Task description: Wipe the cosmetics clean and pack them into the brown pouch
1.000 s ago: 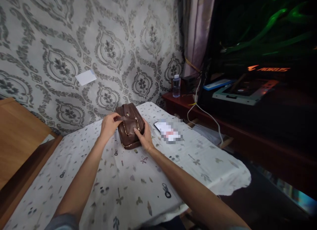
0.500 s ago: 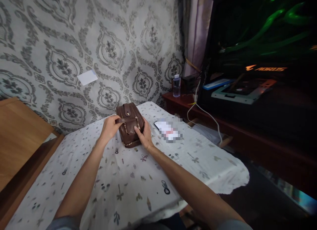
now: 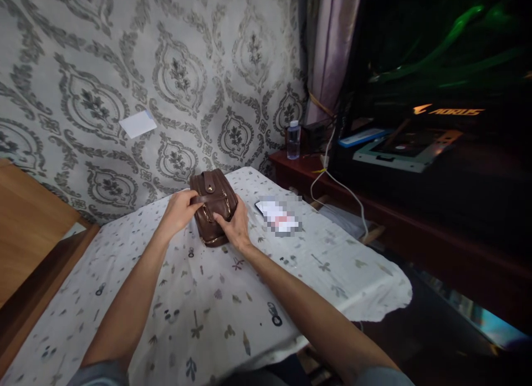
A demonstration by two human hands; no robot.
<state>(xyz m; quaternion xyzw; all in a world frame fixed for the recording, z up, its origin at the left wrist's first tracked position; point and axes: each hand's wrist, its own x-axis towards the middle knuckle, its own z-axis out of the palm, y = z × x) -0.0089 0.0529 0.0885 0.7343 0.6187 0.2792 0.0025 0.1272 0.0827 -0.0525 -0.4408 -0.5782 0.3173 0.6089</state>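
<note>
A brown leather bag with gold zippers sits on a white patterned tablecloth. Across its front runs a narrow brown strap; a snap tab is fastened above it. My left hand pinches the strap's left end between thumb and fingers. On the other side, my right hand grips the bag's right edge, with the thumb pressed on the front and the other fingers partly hidden behind the side. A smartphone, its screen blurred out, lies to the right of the bag.
A wooden panel borders the table on the left. Behind it is a patterned wall with a white card. At the right stand a clear bottle, a white cable and a large dark screen on a reddish-brown stand.
The view has shifted slightly, moving everything a little left. Both hands keep their hold on the bag; my right thumb has slid a little left across its front.
</note>
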